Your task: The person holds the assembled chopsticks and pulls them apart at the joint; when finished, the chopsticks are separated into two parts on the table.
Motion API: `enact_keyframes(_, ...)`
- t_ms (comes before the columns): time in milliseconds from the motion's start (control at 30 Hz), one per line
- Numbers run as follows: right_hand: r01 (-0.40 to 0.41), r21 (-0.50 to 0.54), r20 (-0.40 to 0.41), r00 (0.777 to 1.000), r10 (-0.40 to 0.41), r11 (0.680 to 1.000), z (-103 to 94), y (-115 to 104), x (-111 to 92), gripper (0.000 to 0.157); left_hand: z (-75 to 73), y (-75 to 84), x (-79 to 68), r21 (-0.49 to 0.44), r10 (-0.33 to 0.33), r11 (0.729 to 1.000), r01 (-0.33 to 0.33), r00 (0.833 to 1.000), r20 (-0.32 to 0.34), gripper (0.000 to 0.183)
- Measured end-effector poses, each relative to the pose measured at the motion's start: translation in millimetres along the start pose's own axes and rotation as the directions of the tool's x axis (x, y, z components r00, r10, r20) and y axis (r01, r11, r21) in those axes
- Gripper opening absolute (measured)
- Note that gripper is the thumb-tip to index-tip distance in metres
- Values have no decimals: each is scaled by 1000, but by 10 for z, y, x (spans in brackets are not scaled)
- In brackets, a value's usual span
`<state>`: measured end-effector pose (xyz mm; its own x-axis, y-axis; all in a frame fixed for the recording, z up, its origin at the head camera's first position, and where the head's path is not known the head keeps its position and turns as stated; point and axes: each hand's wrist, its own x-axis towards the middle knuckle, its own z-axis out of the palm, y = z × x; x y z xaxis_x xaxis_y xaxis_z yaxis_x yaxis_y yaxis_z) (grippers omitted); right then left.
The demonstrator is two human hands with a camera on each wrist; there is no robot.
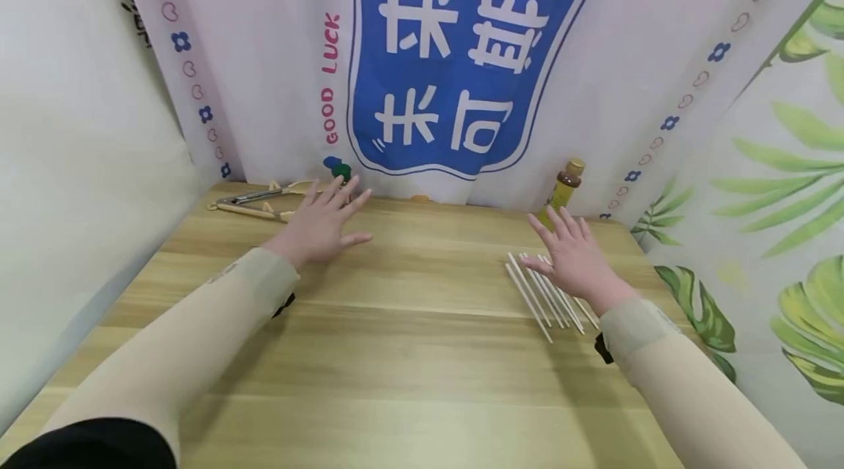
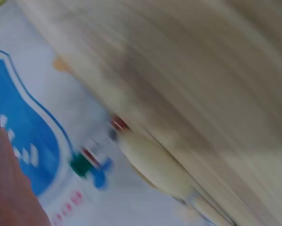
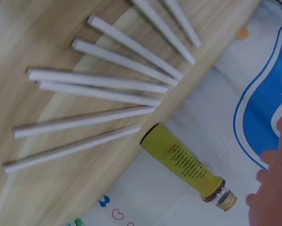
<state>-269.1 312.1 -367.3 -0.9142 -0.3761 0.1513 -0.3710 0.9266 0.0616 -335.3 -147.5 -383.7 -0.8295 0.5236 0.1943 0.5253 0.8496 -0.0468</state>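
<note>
My left hand is held over the back left of the table with its fingers spread and nothing in them. Just beyond it lie beige tongs with a metal middle, partly covered by the hand; their pale rounded end shows blurred in the left wrist view. A small bottle with a green cap stands behind my fingertips. On the right, my right hand is spread above several white sticks laid side by side. Behind that hand stands a yellow-labelled bottle with a gold cap, its base hidden in the head view.
The wood-grain table ends at the back against a printed cloth with a blue panel. A white sheet hangs along the left side. Leaf-patterned cloth borders the right.
</note>
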Motion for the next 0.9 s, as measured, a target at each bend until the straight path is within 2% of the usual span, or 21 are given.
enact_keyframes(100,-6,24,42,999,5,1000,-32,-60,31,82,7,255,245,-64,46,997,-46,999,9,85)
enact_keyframes(200,2,37,47,999,-4,999,7,-136,15,76,52,611,483,-137,133,982,-128,991,25,82)
enact_keyframes(333,19,51,27,999,-20,999,112,-251,-16,57,111,1091,782,-221,273,940,-260,961,34,74)
enact_keyframes(433,-14,104,90,996,5,994,196,-334,-22,38,182,1413,979,-259,354,907,-333,934,38,64)
enact_keyframes(533,-99,175,182,981,67,980,276,-389,-19,24,262,1693,1141,-288,375,893,-346,926,50,51)
enact_keyframes(667,-212,233,246,957,154,949,348,-394,-27,19,352,1994,1293,-314,367,891,-329,927,72,34)
enact_keyframes(800,-284,292,271,940,206,913,398,-358,-50,12,426,2224,1362,-313,377,891,-330,921,99,26)
enact_keyframes(900,-298,317,262,940,218,901,443,-320,-61,9,472,2364,1387,-323,379,888,-326,918,114,24)
